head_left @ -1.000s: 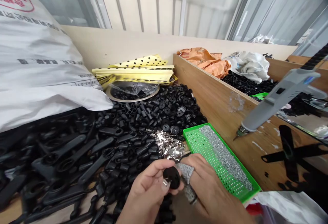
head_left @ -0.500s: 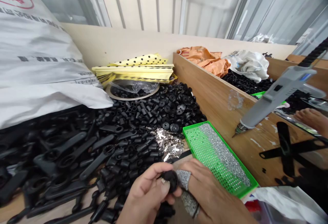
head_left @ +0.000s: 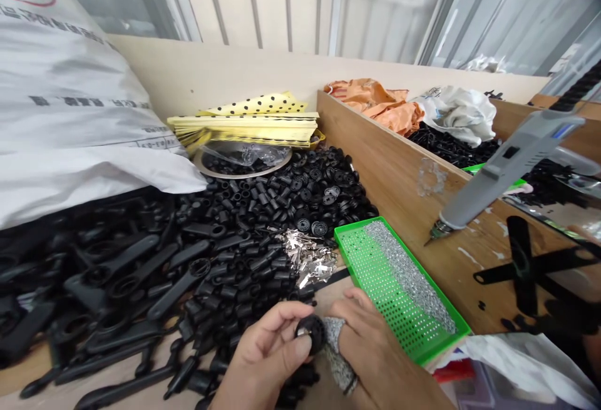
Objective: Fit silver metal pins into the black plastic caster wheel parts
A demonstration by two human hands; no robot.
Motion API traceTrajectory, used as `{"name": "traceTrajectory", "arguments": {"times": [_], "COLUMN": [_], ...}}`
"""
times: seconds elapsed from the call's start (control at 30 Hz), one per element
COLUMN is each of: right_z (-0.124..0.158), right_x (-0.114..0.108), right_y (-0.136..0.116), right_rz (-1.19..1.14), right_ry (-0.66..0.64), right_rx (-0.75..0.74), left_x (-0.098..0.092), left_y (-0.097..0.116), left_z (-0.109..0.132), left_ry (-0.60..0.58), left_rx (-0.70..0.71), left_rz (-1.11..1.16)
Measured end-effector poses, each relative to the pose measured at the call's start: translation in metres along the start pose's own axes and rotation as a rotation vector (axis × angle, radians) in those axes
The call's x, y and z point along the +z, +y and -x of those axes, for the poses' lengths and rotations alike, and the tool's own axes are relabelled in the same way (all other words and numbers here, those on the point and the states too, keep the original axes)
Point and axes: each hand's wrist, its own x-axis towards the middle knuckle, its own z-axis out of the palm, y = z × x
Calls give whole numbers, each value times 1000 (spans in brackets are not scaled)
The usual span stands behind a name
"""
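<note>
My left hand pinches a small round black plastic part between thumb and fingers. A bit of shiny metal shows on its face beside the thumb. Close on the right, my right hand is curled in, with grey speckled finger wraps up against the part. Whatever its fingertips hold is hidden. Just beyond the hands lies a pile of small metal clips. A green perforated tray with many tiny silver screws sits beside my right hand.
Black handles, short black tubes and black discs cover the bench. A grey electric screwdriver hangs at the right above a wooden divider. A white sack stands at left; yellow sheets rest on a metal bowl.
My left hand still holds the black part, whose face now shows more with the metal bit. My right hand has shifted slightly, its fingers moving a little off the part. The view has tilted slightly.
</note>
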Motion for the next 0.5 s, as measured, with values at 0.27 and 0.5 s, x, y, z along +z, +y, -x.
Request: {"name": "traceTrajectory", "arguments": {"times": [0.27,0.5], "right_z": [11,22], "right_x": [15,25], "right_y": [-3,-8], "right_rz": [222,290], "right_ry": [236,291], "right_rx": [-74,-52], "left_x": [3,0], "left_y": [-9,-22], "left_z": [6,9], "left_ry": [40,-26], "left_rx": [-51,-134], "left_rz": [99,178]}}
